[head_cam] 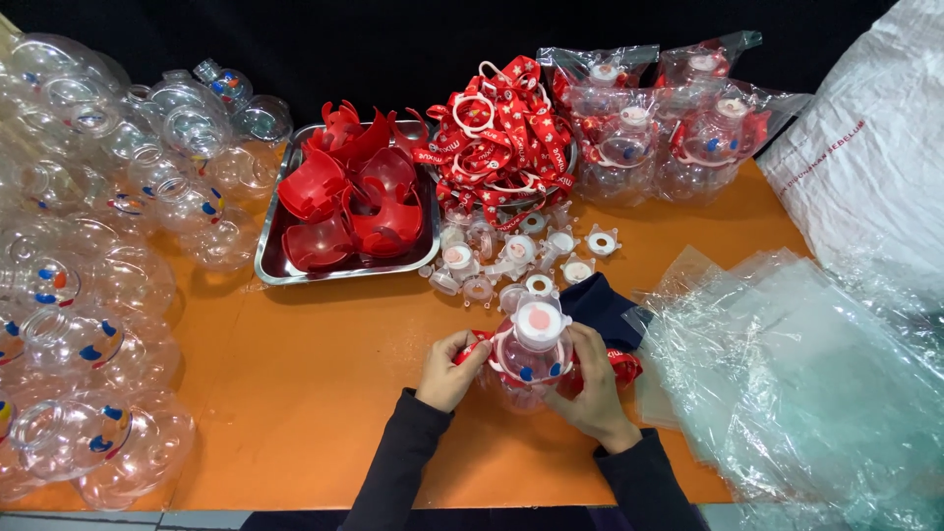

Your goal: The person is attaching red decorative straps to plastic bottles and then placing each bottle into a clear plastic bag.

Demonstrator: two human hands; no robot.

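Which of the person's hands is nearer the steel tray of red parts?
The left hand: it is just below the steel tray. The right hand is farther right, across the clear bottle.

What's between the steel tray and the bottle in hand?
In the head view, loose clear caps lie scattered on the orange table between the tray and the bottle; bare tabletop fills the rest.
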